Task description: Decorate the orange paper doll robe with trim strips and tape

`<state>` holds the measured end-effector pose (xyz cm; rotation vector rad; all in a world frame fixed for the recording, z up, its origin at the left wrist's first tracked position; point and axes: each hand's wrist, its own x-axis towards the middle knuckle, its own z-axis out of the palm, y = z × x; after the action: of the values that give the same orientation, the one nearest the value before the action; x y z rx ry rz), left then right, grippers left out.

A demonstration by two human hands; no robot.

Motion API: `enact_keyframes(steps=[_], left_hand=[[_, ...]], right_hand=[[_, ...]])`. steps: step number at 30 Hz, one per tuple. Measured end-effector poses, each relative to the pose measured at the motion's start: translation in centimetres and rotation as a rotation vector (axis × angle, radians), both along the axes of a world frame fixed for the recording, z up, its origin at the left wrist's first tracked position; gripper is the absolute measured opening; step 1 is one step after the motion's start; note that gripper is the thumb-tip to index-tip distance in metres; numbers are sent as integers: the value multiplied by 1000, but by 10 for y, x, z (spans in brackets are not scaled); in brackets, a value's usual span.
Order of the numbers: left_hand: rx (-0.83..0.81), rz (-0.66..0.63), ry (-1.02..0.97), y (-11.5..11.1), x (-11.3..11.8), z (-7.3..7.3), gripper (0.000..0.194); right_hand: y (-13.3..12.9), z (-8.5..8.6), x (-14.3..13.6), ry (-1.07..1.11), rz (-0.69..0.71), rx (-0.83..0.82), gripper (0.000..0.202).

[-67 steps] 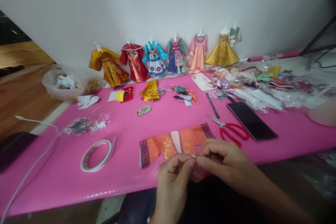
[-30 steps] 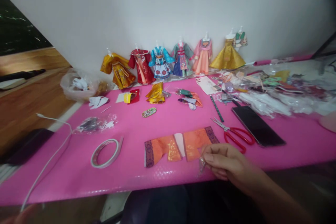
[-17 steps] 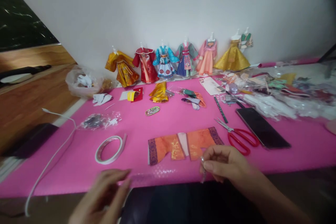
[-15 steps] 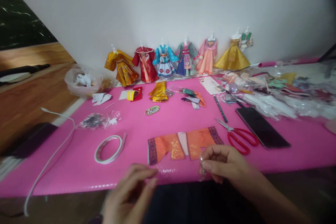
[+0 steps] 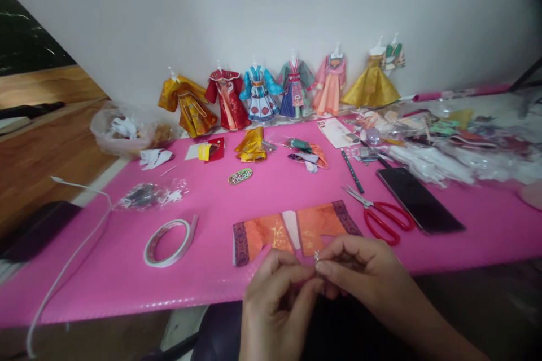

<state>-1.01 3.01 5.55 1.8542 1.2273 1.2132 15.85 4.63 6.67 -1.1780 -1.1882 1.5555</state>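
Observation:
At the table's front edge my two hands meet, fingertips touching or nearly so. Thumb and forefinger of my right hand (image 5: 359,271) pinch a small shiny silvery piece (image 5: 317,255); its top pokes out and the rest is hidden. My left hand (image 5: 279,299) is closed in a pinch against the right fingertips, and what lies between its fingers cannot be made out. Just beyond them an orange doll garment (image 5: 265,229) with purple patterned cuffs is spread flat, a pale strip at its middle. My right hand overlaps its lower right part from this view.
Red-handled scissors (image 5: 383,220), a black phone (image 5: 419,200) and a dark pen (image 5: 352,171) lie right. A tape roll (image 5: 150,251) and a white cable (image 5: 71,254) are left. Dressed doll forms (image 5: 259,93) line the wall; plastic bags (image 5: 436,163) pile up at right.
My left hand has moved right and up to meet my right hand, its fingers closing to a pinch. The camera view has shifted slightly; the table things stay put.

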Motion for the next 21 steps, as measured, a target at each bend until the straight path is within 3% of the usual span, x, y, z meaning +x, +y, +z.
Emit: enact_keyframes(steps=[6, 11, 21], left_hand=[[-10, 21, -32, -1, 3, 3, 17], [6, 51, -58, -2, 3, -2, 20], [-83, 148, -93, -1, -14, -1, 17]], right_hand=[[-2, -1, -4, -99, -54, 102, 12], [-3, -2, -7, -71, -126, 98, 12], [-4, -1, -8, -37, -105, 56, 15]])
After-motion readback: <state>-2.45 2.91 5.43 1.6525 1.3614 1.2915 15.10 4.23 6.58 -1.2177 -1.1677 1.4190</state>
